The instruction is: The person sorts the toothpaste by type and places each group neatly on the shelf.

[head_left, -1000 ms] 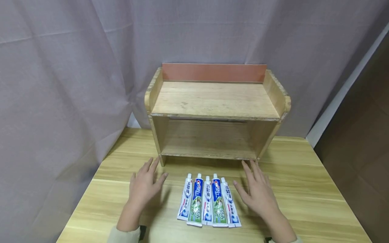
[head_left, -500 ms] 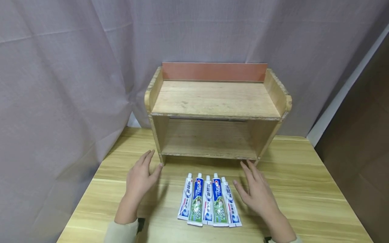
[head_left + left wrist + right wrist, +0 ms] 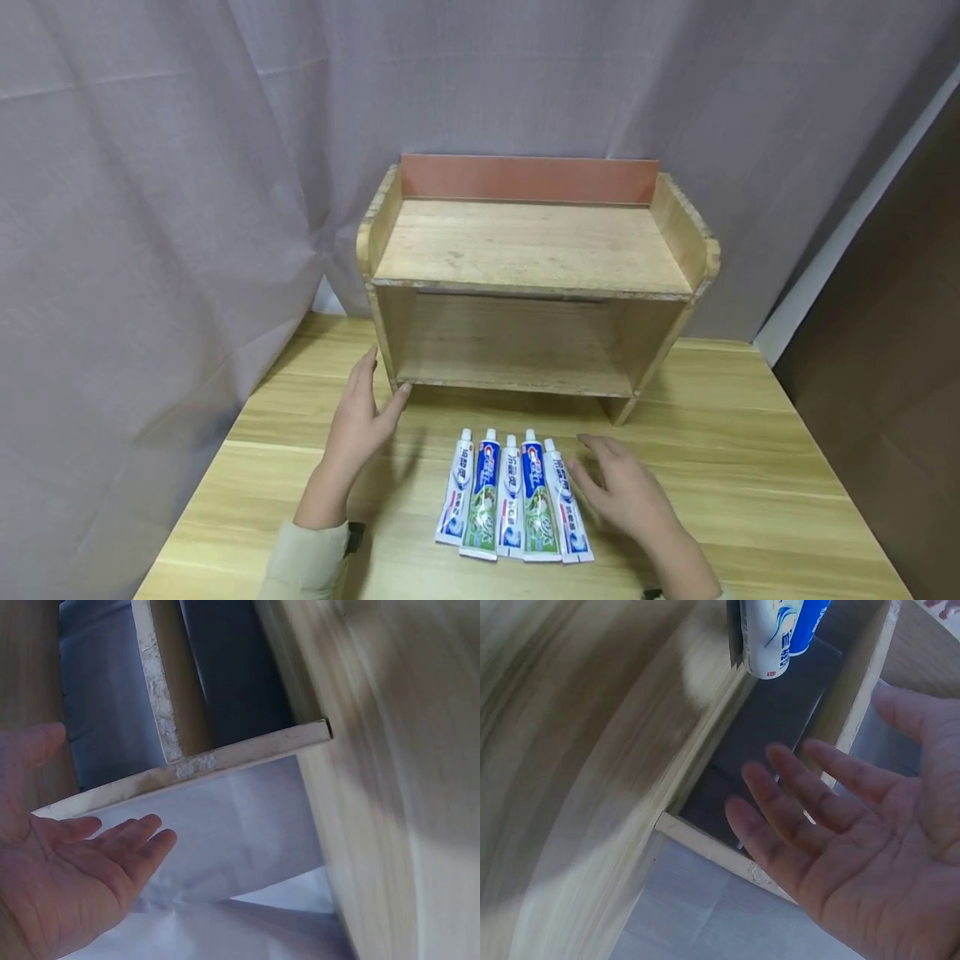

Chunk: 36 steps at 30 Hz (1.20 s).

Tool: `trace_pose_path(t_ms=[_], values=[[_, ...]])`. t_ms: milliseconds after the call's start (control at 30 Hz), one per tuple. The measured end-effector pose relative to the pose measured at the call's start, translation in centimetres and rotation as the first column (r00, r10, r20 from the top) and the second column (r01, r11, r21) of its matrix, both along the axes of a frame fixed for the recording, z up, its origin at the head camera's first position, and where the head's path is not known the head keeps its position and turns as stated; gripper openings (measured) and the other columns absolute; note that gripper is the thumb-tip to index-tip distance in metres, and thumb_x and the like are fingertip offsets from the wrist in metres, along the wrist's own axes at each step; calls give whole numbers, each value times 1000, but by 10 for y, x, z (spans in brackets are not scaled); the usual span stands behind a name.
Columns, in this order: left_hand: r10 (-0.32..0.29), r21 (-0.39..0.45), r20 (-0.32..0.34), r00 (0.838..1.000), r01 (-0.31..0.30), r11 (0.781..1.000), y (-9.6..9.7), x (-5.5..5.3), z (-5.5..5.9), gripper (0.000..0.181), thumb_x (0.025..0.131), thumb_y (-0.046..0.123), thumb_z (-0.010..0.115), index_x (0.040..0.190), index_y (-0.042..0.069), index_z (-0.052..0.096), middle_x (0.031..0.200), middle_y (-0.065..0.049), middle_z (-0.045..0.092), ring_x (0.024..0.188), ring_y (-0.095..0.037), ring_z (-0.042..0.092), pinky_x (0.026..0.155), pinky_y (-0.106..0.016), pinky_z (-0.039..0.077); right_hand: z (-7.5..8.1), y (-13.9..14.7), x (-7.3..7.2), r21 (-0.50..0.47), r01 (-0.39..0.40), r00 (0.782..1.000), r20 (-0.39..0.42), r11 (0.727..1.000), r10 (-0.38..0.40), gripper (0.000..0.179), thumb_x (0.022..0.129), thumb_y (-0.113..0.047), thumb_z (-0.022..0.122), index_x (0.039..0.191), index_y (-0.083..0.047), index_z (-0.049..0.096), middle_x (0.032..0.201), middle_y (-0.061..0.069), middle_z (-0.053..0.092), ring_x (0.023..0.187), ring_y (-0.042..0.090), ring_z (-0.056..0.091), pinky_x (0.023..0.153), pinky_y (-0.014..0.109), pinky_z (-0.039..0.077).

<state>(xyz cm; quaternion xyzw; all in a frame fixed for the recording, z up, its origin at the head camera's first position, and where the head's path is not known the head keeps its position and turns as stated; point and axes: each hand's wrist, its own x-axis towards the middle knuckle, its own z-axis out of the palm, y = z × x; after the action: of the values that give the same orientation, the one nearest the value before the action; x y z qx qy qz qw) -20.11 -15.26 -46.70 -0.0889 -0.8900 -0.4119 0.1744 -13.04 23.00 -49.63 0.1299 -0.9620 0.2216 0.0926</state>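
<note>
Several toothpaste tubes lie side by side on the table, caps toward a wooden two-tier shelf (image 3: 525,250). White tubes (image 3: 455,496) alternate with blue-and-green tubes (image 3: 482,504). My left hand (image 3: 352,433) is at the shelf's left front side, fingers extended along the outside and thumb tip by the lower board's corner. The left wrist view shows that hand (image 3: 82,877) beside the shelf's side panel (image 3: 255,750), holding nothing. Just right of the rightmost white tube (image 3: 567,504) is my right hand (image 3: 630,492), its fingers loosely bent and empty, thumb near the tube's upper end.
The wooden table (image 3: 750,467) runs out on both sides of the shelf. Behind it hangs a grey curtain (image 3: 495,83), which also drapes down the left. A dark brown panel (image 3: 885,350) borders the right side.
My left hand has moved forward along the shelf's left side. My right hand has drawn back from the shelf's right front leg toward the tubes. Shelf and tubes stay in place.
</note>
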Motion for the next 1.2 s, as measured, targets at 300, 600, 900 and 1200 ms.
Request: trace_pose_path(t_ms=[300, 600, 900, 1200], values=[[-67, 74, -63, 996, 71, 995, 5, -14, 7, 82, 96, 37, 68, 161, 18, 20, 158, -15, 35, 143, -36, 38, 117, -60, 34, -6, -4, 1, -20, 3, 983, 183, 1000, 0, 46, 92, -29, 75, 119, 6, 66, 112, 21, 69, 105, 38, 66, 97, 56, 55], [-66, 128, -112, 992, 80, 988, 6, -27, 15, 69, 98, 31, 66, 154, 7, 35, 146, -18, 50, 133, -35, 50, 110, -54, 47, -10, -11, 2, -5, -14, 967, 256, 1000, 15, 25, 87, -30, 79, 93, -7, 70, 75, -3, 58, 69, 14, 55, 63, 32, 55], [-44, 191, -135, 990, 70, 979, 7, -34, 17, 49, 104, 20, 56, 149, 5, 44, 141, -19, 56, 131, -33, 54, 105, -41, 52, -13, -13, 1, -27, -27, 972, 233, 999, 33, 25, 83, -31, 82, 78, -14, 63, 65, -7, 45, 58, 8, 40, 48, 22, 38], [28, 236, -180, 983, 16, 972, 4, -36, 17, 37, 103, 14, 59, 138, 5, 59, 132, -20, 63, 119, -36, 62, 92, -36, 59, -18, -22, 1, -30, 75, 957, 285, 997, -63, 38, 81, -39, 84, 75, -12, 58, 64, -4, 47, 58, 12, 43, 49, 25, 39]])
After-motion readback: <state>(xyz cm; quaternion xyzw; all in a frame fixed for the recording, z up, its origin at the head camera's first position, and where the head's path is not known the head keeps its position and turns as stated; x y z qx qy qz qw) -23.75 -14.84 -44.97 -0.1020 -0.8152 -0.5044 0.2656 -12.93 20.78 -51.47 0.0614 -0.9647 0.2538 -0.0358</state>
